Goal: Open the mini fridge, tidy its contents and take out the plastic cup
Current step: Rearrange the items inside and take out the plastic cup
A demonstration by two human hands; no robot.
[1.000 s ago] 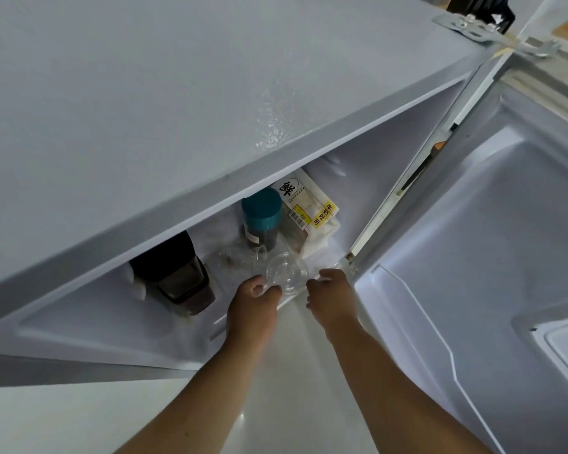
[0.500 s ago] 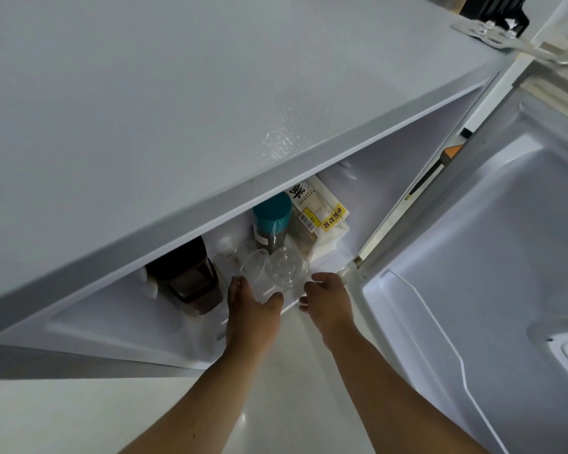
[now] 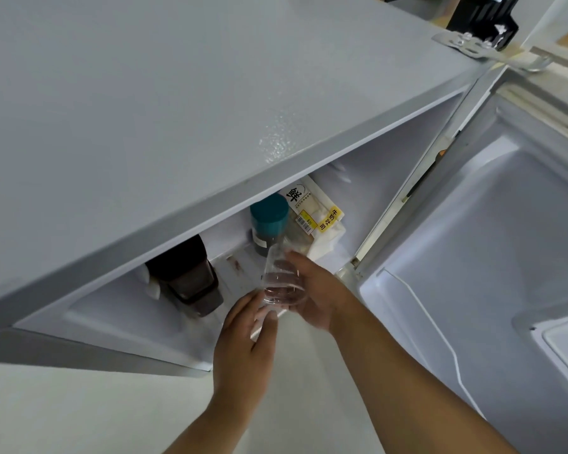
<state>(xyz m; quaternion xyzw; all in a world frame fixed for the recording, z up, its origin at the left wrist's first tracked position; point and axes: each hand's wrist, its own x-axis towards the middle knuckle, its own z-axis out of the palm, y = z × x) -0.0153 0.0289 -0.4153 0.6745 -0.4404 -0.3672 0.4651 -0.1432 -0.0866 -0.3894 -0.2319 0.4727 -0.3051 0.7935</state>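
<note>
The plastic cup is thin and clear, so the main risk we see is crushing or dropping it. Our right hand holds it from the right side, with the fingers curled around its wall — if we press too hard, the soft wall can buckle and the cup can slip out toward the floor. A second risk is behind the cup: the jar with the teal lid and the bread package stand close to it on the fridge shelf, near the shelf's front edge. If we swing the cup backward, we can knock the jar over. The dark bottle is more to the left and seems safe.

The cup lies tilted at the front edge of the shelf, just at the opening of the mini fridge, its rim toward us and its bottom pointing inward. The left hand is below the rim, fingers loosely bent, their tips just beside or touching the rim — we cannot tell which. It does not grip anything.
</note>
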